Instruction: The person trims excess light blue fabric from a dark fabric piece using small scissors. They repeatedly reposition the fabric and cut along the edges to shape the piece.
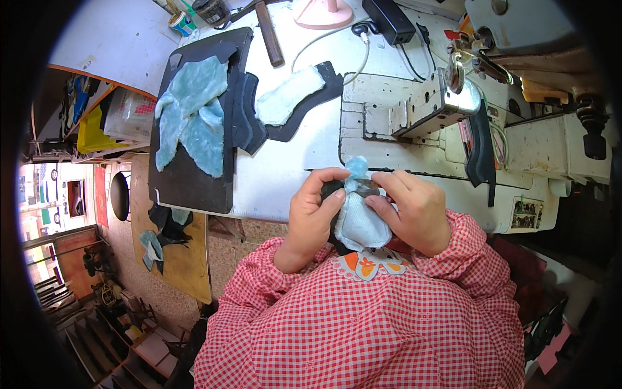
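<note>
Between my hands, close to my chest, is a pale blue-white fleecy piece (363, 225) with stitched-looking edges and dark material behind it. A tuft of brighter blue plush (356, 166) sticks up at its top. My left hand (310, 217) is closed on its left side, thumb and forefinger pinching near the top. With thumb and fingers bent together, my right hand (413, 209) grips the upper right edge. A dark strip lies between the two hands at the narrow part; its kind is hard to make out.
A sewing machine (427, 110) stands just beyond my right hand. On the left, blue plush pieces (194, 97) lie on a black board (197, 198). Black cut pieces (298, 123) hold a white fleecy piece (289, 96). Farther back are a hammer (269, 35) and a black adapter (391, 23) with cables.
</note>
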{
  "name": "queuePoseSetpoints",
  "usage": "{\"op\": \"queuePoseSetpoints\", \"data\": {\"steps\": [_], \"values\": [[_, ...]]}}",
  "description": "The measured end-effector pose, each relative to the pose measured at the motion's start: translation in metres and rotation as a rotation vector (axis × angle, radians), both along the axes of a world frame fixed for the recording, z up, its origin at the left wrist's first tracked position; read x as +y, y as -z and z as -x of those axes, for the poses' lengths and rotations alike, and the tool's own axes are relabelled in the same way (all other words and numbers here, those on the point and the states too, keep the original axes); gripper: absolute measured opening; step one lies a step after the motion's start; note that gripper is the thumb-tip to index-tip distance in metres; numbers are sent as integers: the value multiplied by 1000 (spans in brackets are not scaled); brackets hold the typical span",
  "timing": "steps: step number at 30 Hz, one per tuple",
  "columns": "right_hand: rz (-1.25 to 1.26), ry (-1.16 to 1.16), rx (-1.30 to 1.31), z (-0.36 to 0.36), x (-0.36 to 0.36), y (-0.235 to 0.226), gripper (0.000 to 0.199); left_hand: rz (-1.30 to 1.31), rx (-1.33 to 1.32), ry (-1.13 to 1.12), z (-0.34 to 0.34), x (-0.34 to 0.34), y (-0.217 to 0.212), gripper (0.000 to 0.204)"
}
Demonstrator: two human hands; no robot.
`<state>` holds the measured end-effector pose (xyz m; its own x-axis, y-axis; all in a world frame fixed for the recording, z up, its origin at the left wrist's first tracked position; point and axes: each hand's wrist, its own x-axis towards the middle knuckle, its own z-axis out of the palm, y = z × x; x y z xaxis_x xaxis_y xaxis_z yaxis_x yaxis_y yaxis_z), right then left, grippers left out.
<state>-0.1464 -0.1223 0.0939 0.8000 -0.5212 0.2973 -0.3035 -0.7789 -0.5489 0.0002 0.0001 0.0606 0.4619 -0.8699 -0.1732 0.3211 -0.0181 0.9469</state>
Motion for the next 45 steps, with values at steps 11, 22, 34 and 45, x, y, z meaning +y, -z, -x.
{"op": "queuePoseSetpoints", "data": {"steps": [11, 22, 34, 45], "values": [[-4, 3, 10, 6, -8, -2, 28, -6, -82, 61, -2, 1, -2, 22], [42, -92, -27, 3, -9, -4, 31, -16, -1, 71, -2, 0, 2, 17], [-585, -109, -111, -4, 1, 3, 25, -26, -295, 15, 3, -4, 4, 17], [-355, -86, -54, -15, 0, 13, 21, -72, -554, 50, 5, -2, -3, 22]]}}
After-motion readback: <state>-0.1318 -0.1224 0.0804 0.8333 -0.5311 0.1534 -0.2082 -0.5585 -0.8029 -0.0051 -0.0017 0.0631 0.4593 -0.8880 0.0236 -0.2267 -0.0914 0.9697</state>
